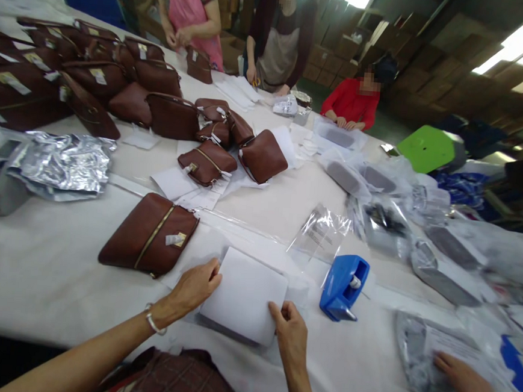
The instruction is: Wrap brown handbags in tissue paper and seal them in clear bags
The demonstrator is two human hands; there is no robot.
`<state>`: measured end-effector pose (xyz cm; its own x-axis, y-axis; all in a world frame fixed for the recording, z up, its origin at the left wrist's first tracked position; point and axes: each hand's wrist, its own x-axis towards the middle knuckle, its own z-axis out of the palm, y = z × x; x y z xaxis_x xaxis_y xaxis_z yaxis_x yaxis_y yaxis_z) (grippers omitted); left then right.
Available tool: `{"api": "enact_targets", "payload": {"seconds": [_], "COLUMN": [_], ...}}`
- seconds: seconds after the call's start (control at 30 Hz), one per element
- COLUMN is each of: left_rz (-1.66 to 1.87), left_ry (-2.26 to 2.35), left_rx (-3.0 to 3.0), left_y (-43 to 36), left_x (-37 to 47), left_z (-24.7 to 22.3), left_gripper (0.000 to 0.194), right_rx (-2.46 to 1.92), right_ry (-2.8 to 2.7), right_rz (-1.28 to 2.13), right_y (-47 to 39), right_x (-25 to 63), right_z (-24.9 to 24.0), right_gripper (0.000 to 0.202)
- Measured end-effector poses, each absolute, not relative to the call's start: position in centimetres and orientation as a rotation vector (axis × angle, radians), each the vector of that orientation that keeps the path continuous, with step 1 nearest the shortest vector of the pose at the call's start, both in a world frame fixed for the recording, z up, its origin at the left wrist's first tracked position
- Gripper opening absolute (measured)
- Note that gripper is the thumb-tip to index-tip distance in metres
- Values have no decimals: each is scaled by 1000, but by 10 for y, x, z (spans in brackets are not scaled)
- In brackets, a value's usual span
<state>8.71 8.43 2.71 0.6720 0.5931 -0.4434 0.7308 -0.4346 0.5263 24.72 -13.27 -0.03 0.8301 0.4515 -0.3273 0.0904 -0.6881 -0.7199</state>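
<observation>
A white rectangular sheet [244, 294] lies over a flat grey-edged bundle in front of me, with thin translucent wrapping around it. My left hand [197, 287], a bracelet on its wrist, is closed at the sheet's left edge. At the right edge, my right hand [292, 337] pinches the sheet between thumb and curled fingers. Left of the bundle lies a brown zippered bag [150, 235] with a small tag. A blue tape dispenser [343, 287] stands to the right, beside a clear plastic bag [322, 231] with print on it.
Many brown handbags [98, 80] crowd the table's far left, near a silver foil packet [62, 165]. Wrapped grey pieces [445, 274] lie along the right. Another person's hand [464, 381] rests on a plastic-wrapped packet at the lower right. Several people work across the table.
</observation>
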Motion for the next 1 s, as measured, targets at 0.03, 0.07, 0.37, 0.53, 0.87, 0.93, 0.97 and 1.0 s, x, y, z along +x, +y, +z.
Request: {"api": "enact_targets", "payload": {"seconds": [0.03,0.07,0.37,0.53,0.87,0.93,0.97,1.0], "left_rz": [-235,-225,-201,-248,262,256,254,256], "left_ry": [1024,1032,1012,998,423,365,361,365], "left_rx": [2153,2135,2051,2036,2767,2762,2754,2745], "left_y": [84,84,83,84,109,112,113,114], "left_x": [86,85,84,79,122,132,134,135], "left_z": [25,22,14,13,15,-2,-10,-16], "left_gripper": [8,9,10,14,46,53,54,55], "right_rx": [-2288,-2300,-2378,-2182,-2208,-2159,-2121,-2092], "right_ry": [-399,-407,-1114,-1654,-1662,-1603,-1552,-1497], "right_rz": [642,651,-265,-99,61,53,63,98], "right_y": [-131,-130,-124,-81,-75,-72,-69,-67], "right_x": [249,251,251,243,240,243,248,257], "right_z": [-1,-3,16,18,-12,-7,-4,-2], "right_gripper": [43,43,56,58,63,60,55,50]}}
